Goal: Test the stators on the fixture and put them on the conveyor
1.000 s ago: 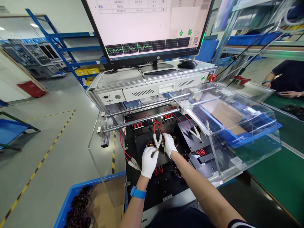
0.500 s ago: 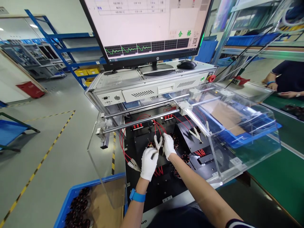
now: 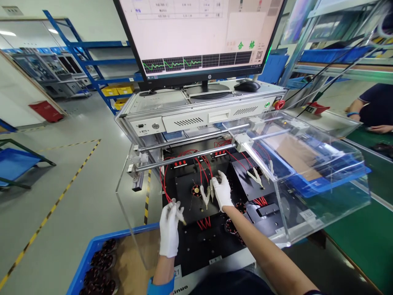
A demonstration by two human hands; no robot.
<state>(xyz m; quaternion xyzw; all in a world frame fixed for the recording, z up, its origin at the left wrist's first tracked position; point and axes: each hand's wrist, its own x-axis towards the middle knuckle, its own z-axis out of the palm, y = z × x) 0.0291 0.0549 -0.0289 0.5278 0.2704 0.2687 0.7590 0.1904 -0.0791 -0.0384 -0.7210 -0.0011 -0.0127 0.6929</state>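
My left hand (image 3: pixel 169 227), in a white glove, is closed around a pale test clip (image 3: pixel 181 217) on red wires at the left of the black fixture plate (image 3: pixel 184 184). My right hand (image 3: pixel 222 191), also gloved, is at the middle of the fixture with its fingers curled; what lies under them is hidden. Beside it, two pale clips (image 3: pixel 205 197) on red wires stand over the plate. A small wound motor stator (image 3: pixel 195 190) with thin wire ends sits left of these clips. More stators (image 3: pixel 240 208) lie to the right of my right wrist.
A clear hinged cover (image 3: pixel 322 205) extends over the right side, below metal rails (image 3: pixel 184 157). A monitor (image 3: pixel 202 37) with green curves stands behind. A blue bin (image 3: pixel 89 254) with several stators is at lower left. Another person's arm (image 3: pixel 356 112) shows at far right.
My left hand has moved left and down from the middle clips to the left-hand clip. My right hand has shifted slightly right, off the middle clips. The view has shifted a little.
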